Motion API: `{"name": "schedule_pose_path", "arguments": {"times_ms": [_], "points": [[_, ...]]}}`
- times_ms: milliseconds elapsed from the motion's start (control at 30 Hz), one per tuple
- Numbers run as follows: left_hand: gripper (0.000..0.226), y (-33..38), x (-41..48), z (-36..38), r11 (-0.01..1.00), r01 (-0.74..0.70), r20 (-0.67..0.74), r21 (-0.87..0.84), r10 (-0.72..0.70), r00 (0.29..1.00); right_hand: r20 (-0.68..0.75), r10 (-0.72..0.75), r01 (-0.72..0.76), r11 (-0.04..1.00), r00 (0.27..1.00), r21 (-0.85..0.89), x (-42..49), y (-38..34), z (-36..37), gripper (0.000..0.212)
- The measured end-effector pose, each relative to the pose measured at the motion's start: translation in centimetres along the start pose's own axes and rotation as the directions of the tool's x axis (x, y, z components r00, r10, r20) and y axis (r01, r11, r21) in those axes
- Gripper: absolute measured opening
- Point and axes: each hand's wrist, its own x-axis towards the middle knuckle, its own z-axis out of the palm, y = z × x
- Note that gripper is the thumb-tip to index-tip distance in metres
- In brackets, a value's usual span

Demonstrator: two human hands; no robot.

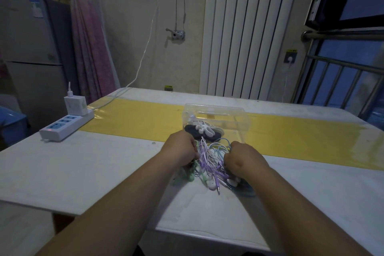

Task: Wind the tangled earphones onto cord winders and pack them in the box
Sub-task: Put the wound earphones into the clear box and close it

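The task looks to be at its very start. Just below the centre of the frame, both hands are buried in one knot of earphones [209,162], a bundle of purple, pale blue, green and white cords lying on the white table [93,172]. The left hand [182,147] is curled closed on the left side of the bundle, and the right hand [242,157] is curled closed on the right side, knuckles up; the fingertips are hidden in the cords, so which strand each pinches cannot be told. Earbuds and plugs spill out of the lower edge of the knot toward the bottom of the frame. Just above the hands, touching or nearly touching the bundle, stands the clear plastic box [228,114] on a yellow strip [135,118] that crosses the table. Several cord winders [202,130], white and dark, lie in a heap at the lower left of the box; whether they sit inside it or just against its near wall is hard to tell through the clear plastic. None of them carries a cord. So nothing appears wound or packed yet: the strands must first be separated, then each set wound and placed in the box. A power strip [66,125] with a charger sits at the left edge of the table, well apart from the work.
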Motion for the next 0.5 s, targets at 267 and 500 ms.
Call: {"name": "schedule_pose_path", "arguments": {"times_ms": [267,500], "points": [[0.020,-0.21,-0.06,-0.23,0.995,0.010,0.077,-0.096,-0.003,0.997,0.207,-0.033,-0.022,0.966,0.978,0.257,0.14,-0.63,-0.71,0.061],[0.008,0.30,0.06,0.43,0.989,0.025,0.073,-0.147,-0.015,0.997,0.268,-0.043,-0.028,0.967,0.963,0.253,0.05,-1.04,-0.73,0.073]]}}
